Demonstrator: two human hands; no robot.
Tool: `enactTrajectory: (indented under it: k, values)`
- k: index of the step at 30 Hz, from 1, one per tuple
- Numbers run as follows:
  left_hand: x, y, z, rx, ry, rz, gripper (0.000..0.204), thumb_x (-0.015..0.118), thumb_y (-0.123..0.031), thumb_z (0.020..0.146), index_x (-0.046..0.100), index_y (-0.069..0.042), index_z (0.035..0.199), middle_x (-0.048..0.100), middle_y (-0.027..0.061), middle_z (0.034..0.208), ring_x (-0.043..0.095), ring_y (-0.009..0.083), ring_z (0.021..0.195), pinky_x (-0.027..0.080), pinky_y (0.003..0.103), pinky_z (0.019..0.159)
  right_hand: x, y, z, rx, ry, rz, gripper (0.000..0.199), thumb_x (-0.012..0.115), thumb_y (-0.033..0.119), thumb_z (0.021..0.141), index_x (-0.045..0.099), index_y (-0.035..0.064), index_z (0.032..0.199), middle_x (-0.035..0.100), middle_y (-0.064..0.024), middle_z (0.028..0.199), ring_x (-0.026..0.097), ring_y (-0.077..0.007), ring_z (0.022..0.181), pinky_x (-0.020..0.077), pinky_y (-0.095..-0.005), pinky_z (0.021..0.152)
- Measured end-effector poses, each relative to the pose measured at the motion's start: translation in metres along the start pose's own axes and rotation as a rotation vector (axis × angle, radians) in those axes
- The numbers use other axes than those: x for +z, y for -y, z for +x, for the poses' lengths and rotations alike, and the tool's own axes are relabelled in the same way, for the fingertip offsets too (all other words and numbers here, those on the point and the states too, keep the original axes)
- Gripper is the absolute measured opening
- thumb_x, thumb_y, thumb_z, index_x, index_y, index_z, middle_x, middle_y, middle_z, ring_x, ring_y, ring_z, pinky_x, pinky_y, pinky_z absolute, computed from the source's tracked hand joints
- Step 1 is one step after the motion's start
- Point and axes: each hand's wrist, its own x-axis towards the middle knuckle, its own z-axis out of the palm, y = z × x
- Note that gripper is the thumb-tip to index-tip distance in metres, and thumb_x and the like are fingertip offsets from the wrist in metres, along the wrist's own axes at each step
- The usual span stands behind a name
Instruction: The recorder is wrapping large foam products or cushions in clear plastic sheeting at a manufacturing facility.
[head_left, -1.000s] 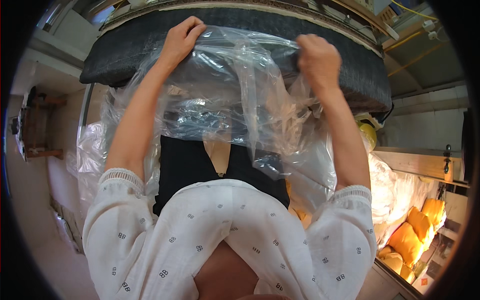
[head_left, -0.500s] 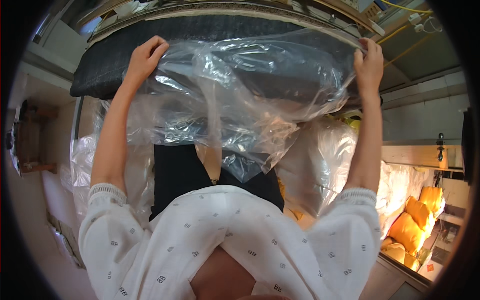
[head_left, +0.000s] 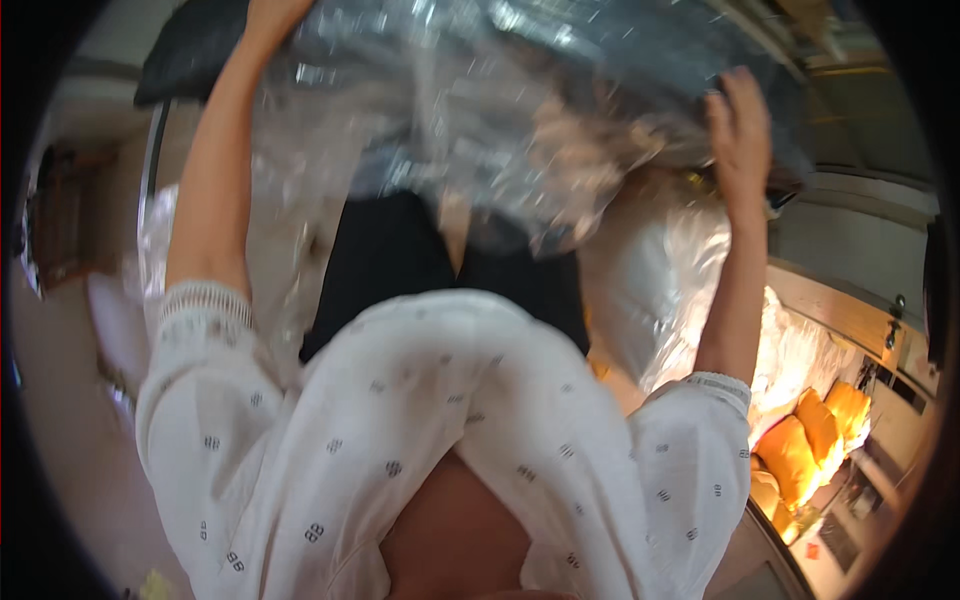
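Note:
A large sheet of clear plastic film, creased and shiny, spreads over a dark padded surface and hangs down toward my lap. My left hand is at the upper edge of the picture, by the film's left part. Its fingers are mostly cut off there, so their grip does not show. At the right end of the film, my right hand lies with its fingers stretched out and the thumb apart. Motion blurs the film, and whether the right hand touches it is hard to tell.
Bulging, plastic-wrapped bundles stand below the dark surface at the right. Yellow-orange cushion-like bundles are stacked farther right in bright light. A wooden ledge runs along the right side.
The view has shifted, so the dark surface and film sit higher in the picture. My left hand is now partly out of the picture. My right hand's fingers have straightened from the film's edge.

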Motion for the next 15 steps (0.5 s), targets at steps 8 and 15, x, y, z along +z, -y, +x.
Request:
enactTrajectory:
  k: [8,15]
  values:
    - [0.004,0.005,0.026,-0.023,-0.027,-0.043,0.021,0.060,-0.023,0.079,0.060,-0.002,0.078,0.060,0.0099,0.068,0.058,0.0190,0.066,0.044,0.031,0.063,-0.011,0.170,-0.100,-0.174,0.397,0.503,0.043,0.070,0.024,0.069,0.058,0.0079,0.108,0.056,-0.0088,0.107,0.050,-0.0285,0.100,0.0395,-0.0381,0.084]
    - [0.006,-0.012,0.016,-0.124,0.012,-0.135,0.021,0.060,-0.023,0.079,0.062,-0.001,0.081,0.059,0.0109,0.070,0.058,0.0202,0.069,0.044,0.032,0.063,0.006,0.160,-0.089,0.109,0.588,0.868,0.019,0.060,0.016,0.082,0.055,0.0032,0.096,0.054,-0.0092,0.072,0.053,-0.0244,0.065,0.0439,-0.0320,0.062]
